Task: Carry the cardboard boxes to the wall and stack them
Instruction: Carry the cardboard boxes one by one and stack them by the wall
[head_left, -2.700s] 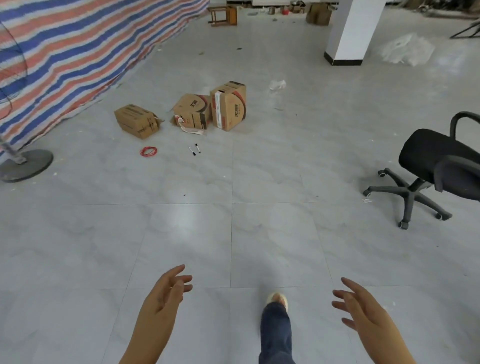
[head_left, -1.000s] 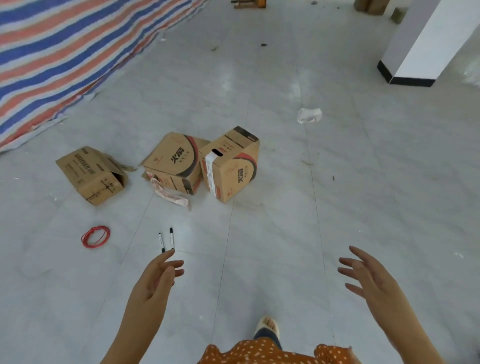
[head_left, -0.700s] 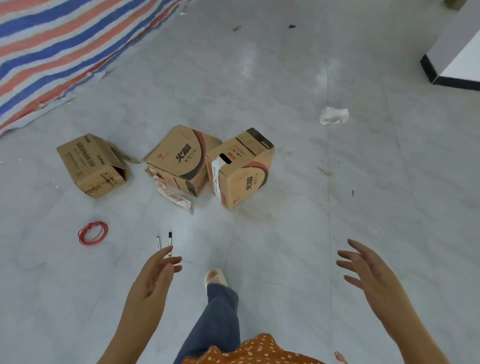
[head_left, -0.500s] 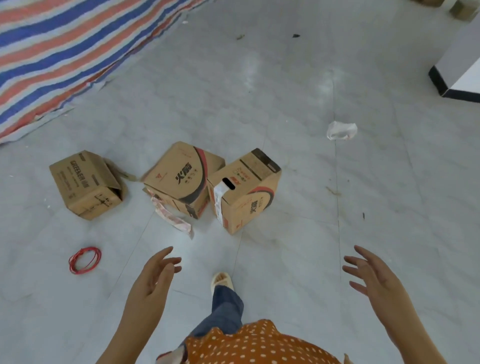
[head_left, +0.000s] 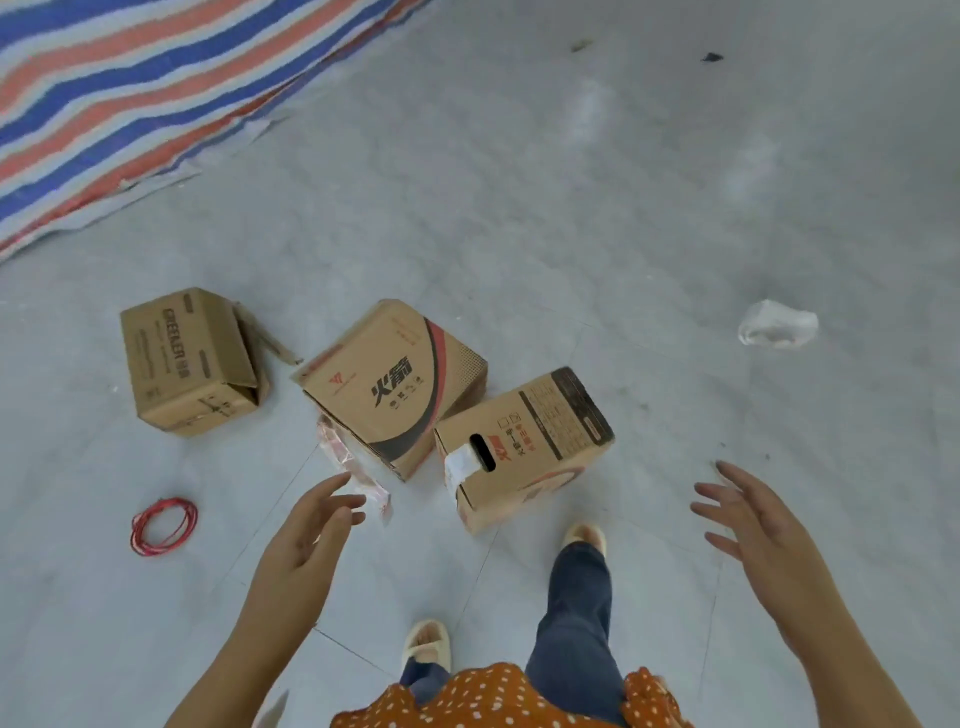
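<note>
The left hand (head_left: 306, 535) and right hand (head_left: 753, 525) are reaching out with fingers spread, holding nothing, so all three cardboard boxes (head_left: 524, 447) are lying unstacked on the floor (head_left: 571, 234), waiting to be carried.

I count three cardboard boxes on the floor: the left box (head_left: 187, 364), the middle box (head_left: 395, 384) and the right box (head_left: 524, 447) (the last two touching); one red wire coil (head_left: 163, 526); one crumpled white bag (head_left: 777, 324); one striped tarp (head_left: 130, 88); two hands of mine, left hand (head_left: 306, 535) and right hand (head_left: 753, 525).
</note>
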